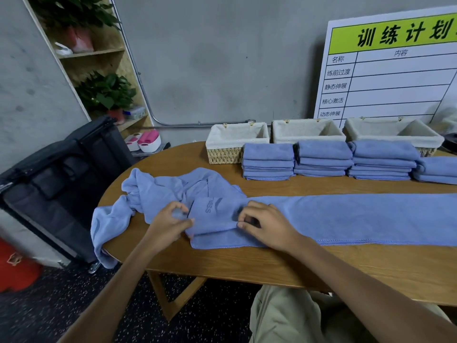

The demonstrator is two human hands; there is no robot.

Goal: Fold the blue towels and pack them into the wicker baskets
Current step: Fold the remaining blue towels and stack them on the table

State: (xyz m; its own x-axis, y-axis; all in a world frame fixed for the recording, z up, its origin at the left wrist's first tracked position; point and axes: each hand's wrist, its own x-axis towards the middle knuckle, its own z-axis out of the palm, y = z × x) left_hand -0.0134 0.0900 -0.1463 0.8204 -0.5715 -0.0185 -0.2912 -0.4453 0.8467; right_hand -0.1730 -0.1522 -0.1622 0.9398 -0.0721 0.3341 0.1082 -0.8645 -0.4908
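Note:
A long blue towel (358, 219) lies flat along the wooden table (272, 263), its left end turned over into a small fold with a logo on top. My left hand (168, 225) pinches the fold's left edge. My right hand (267, 225) grips its right edge. A crumpled blue towel (158, 186) sits left of the fold and hangs over the table end. Stacks of folded blue towels (268, 162) (324, 158) (383, 160) stand in front of three lined wicker baskets (223, 154) (308, 131) (393, 132), which look to hold nothing.
A further folded pile (437, 169) sits at the right edge. A white chart board (395, 78) leans on the wall behind the baskets. A black suitcase (61, 179) and a red object (14, 266) stand on the floor left of the table. A plant shelf (103, 70) is behind.

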